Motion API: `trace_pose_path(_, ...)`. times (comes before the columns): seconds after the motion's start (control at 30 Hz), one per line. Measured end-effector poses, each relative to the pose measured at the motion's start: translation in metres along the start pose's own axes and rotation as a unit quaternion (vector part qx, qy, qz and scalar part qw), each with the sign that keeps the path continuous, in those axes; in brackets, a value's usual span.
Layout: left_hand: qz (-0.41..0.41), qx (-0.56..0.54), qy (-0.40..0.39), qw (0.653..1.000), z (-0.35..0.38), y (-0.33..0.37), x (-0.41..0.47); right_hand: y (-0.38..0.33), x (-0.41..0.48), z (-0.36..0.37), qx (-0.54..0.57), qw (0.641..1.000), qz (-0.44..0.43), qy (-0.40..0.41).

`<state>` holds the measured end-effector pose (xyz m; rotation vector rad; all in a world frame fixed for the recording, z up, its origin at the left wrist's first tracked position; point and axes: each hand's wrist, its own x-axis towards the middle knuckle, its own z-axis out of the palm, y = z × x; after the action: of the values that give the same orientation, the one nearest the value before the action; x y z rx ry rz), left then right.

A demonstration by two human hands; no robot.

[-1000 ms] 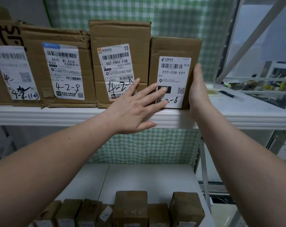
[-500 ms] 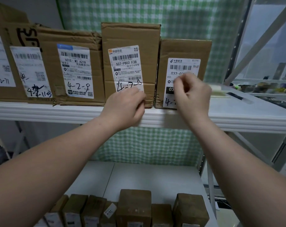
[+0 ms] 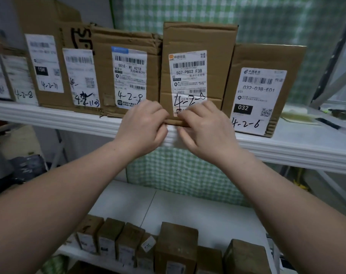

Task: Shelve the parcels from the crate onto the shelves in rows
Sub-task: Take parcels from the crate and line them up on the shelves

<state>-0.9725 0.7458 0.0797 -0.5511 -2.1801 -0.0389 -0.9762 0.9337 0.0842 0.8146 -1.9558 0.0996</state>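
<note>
Both hands have come together since half a second ago: my right hand [image 3: 207,128] has left the parcel marked 4-2-6 [image 3: 267,60], and my left hand [image 3: 143,123] has risen from the shelf lip. Each now sits at the bottom front edge of the tall parcel [image 3: 198,40]. The fingers are curled and pinch that lower edge from either side, thumbs underneath.

From here I read it as squaring up. The tall parcel stands upright on the upper shelf [image 3: 55,117], touching the 4-2-6 box on its right and the crumpled box marked 4-2-9 [image 3: 128,42] on its left. Holding it low lets me slide the base into line without tipping it. All labels face out, so the handwritten codes read along the row.

The upper shelf is white with a ribbed lip, and bare board runs on to the right of the 4-2-6 box. A green checked cloth [image 3: 188,8] hangs behind. On the lower shelf [image 3: 188,206] a row of small parcels [image 3: 176,242] stands at the front edge. I cannot see the crate.
</note>
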Motion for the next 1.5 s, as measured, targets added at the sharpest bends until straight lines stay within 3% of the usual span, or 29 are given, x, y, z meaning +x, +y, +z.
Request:
trace_pose_path(0.1, -0.011, 0.041, 0.009, 0.999, -0.005, -0.03, -0.025, -0.014, 0.013, 0.019, -0.058, 0.983, -0.149, -0.091)
trace_pose_path(0.17, -0.02, 0.057, 0.016, 0.998, -0.007, -0.052, -0.041, -0.017, 0.028, 0.027, -0.102, 0.966, -0.205, -0.117)
trace_pose_path(0.43, -0.104, 0.07, 0.03, 0.992, -0.034, -0.135, -0.066, -0.045, 0.121, 0.057, -0.257, 0.909, -0.303, -0.125)
trace_pose_path(0.8, -0.109, 0.064, 0.039, 0.991, -0.053, -0.224, -0.103, -0.105, 0.168, 0.116, -0.263, 0.897, -0.335, -0.118)
trace_pose_path(1.17, -0.126, 0.059, 0.058, 0.989, -0.05, -0.271, -0.126, -0.141, 0.202, 0.148, -0.288, 0.876, -0.363, -0.131)
trace_pose_path(1.37, -0.162, 0.049, 0.042, 0.985, -0.06, -0.289, -0.099, -0.144, 0.208, 0.157, -0.228, 0.898, -0.357, -0.122)
trace_pose_path(1.5, -0.218, -0.002, 0.078, 0.973, -0.08, -0.299, -0.034, -0.147, 0.22, 0.155, -0.206, 0.915, -0.338, -0.077)
